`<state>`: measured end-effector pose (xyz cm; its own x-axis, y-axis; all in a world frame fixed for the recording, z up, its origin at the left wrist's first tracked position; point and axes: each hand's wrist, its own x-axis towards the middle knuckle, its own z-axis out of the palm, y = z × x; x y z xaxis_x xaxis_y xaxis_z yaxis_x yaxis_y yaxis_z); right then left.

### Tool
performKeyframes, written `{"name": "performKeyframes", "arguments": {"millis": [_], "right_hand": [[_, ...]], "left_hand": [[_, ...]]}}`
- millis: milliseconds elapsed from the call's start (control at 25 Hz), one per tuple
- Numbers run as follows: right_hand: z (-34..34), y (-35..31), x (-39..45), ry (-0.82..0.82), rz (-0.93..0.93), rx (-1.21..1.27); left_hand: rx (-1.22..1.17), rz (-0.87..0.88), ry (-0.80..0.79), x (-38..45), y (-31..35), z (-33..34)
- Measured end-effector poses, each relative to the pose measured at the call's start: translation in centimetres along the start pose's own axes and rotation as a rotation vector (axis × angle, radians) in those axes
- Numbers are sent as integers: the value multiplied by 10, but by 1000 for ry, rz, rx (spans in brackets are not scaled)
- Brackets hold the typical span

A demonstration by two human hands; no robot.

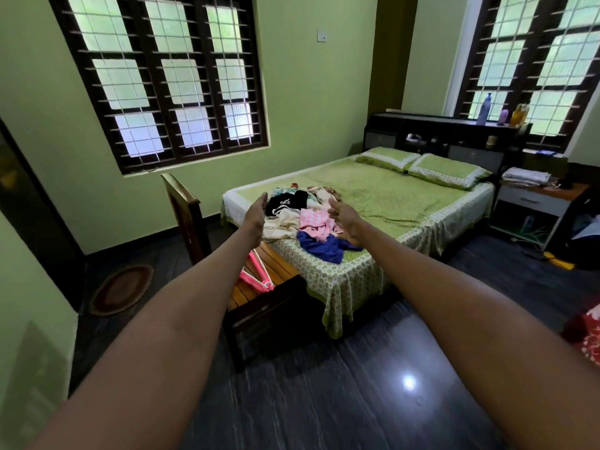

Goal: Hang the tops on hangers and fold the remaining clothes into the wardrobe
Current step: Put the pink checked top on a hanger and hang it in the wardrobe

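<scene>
A heap of clothes (303, 216) lies on the near left corner of the bed (406, 203): a black top with white print, cream pieces, a pink one and a blue one at the front. Pink hangers (258, 276) lie on the seat of a wooden chair (259, 277) beside the bed. Both my arms stretch forward toward the heap. My left hand (256, 209) is held out at its left side with relaxed fingers and holds nothing. My right hand (345, 220) hovers at its right side, fingers spread and empty.
Two pillows (418, 165) lie at the head of the bed, against a dark headboard shelf with bottles. A white nightstand (532, 203) with folded cloth stands at the right. A small oval mat (121, 289) lies on the dark floor at left. Barred windows fill both walls.
</scene>
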<state>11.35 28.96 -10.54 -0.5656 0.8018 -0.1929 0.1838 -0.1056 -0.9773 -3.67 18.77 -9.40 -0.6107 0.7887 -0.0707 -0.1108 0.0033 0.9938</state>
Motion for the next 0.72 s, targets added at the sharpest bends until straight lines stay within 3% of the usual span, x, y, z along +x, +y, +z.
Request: {"name": "performKeyframes", "arguments": {"millis": [400, 720], "right_hand": [[-57, 21, 175, 94, 160, 4], [-116, 39, 338, -4, 215, -113]], "left_hand": [[57, -141, -56, 194, -42, 63], [254, -130, 33, 339, -91, 137]]}}
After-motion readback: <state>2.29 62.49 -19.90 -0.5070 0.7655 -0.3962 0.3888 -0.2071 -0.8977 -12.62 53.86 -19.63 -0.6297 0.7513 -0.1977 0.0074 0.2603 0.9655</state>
